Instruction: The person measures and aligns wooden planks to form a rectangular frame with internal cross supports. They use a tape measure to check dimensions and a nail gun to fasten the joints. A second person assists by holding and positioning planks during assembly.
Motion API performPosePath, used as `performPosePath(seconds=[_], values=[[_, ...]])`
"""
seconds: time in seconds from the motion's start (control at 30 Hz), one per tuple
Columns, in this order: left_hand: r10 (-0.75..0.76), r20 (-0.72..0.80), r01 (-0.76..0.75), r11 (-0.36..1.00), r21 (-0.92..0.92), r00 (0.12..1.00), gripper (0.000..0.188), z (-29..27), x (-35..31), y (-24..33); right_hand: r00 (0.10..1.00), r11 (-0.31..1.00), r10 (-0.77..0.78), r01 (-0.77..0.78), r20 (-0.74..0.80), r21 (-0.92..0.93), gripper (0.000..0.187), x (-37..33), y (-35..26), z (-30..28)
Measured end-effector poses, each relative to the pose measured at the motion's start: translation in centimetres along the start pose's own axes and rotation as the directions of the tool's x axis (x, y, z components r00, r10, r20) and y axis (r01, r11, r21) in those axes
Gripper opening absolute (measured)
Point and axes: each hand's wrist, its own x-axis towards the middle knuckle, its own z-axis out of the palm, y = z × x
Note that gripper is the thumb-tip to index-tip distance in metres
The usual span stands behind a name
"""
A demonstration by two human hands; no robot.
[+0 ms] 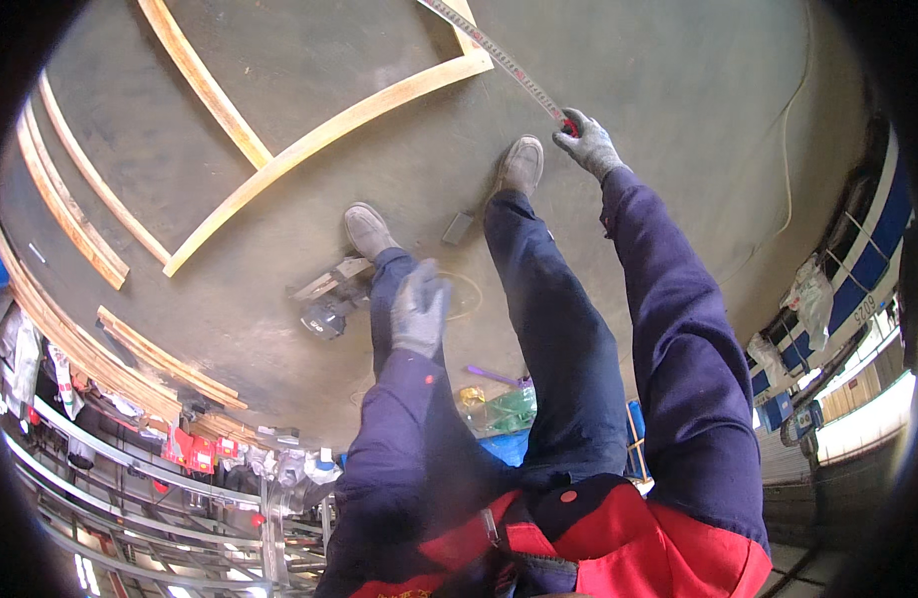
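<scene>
Out to the right, my right hand (590, 146), in a grey glove, is closed around a red tape measure (570, 128). Its pulled-out blade (509, 66) runs up and left, passing beside the corner of a pale wooden frame (329, 130) on the floor; the blade's far end lies beyond the picture. My left hand (420, 309), also gloved and slightly blurred, hovers over my left thigh with its fingers extended and nothing visible in it. Below it and to the left, a black-and-grey power tool (329, 299) rests on the floor, partly behind my leg.
Loose wooden strips (70, 209) lie at the left, with more boards (170, 359) below them. A small grey block (458, 228) sits between my shoes. A pale cord (786, 149) crosses the floor at right, near blue racking (867, 269). Metal rails (160, 478) stand lower left.
</scene>
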Motion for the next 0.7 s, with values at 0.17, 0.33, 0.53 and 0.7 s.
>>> performPosePath(seconds=[0.17, 0.33, 0.53, 0.7], values=[[0.254, 0.150, -0.294, 0.871, 0.394, 0.955, 0.050, 3.9, 3.9, 2.5, 0.997, 0.995, 0.078, -0.079, -0.011, -0.057, 0.067, 1.5, 0.3, 2.1], [0.393, 0.099, -0.345, 0.623, 0.702, 0.914, 0.063, 1.1, 13.4, 7.8, 0.998, 0.998, 0.052, -0.053, -0.023, -0.027, 0.065, 2.7, 0.8, 3.2], [0.628, 0.254, -0.474, 0.208, 0.856, 0.736, 0.071, -0.6, 26.4, 13.0, 0.999, 1.000, -0.012, 0.012, -0.032, 0.008, 0.065, 5.2, 2.7, 5.1], [0.707, 0.476, -0.680, 0.009, 0.733, 0.522, 0.068, 1.9, 31.1, 12.4, 0.992, 0.991, -0.118, 0.121, -0.051, 0.051, 0.060, 5.9, 3.3, 6.3]])
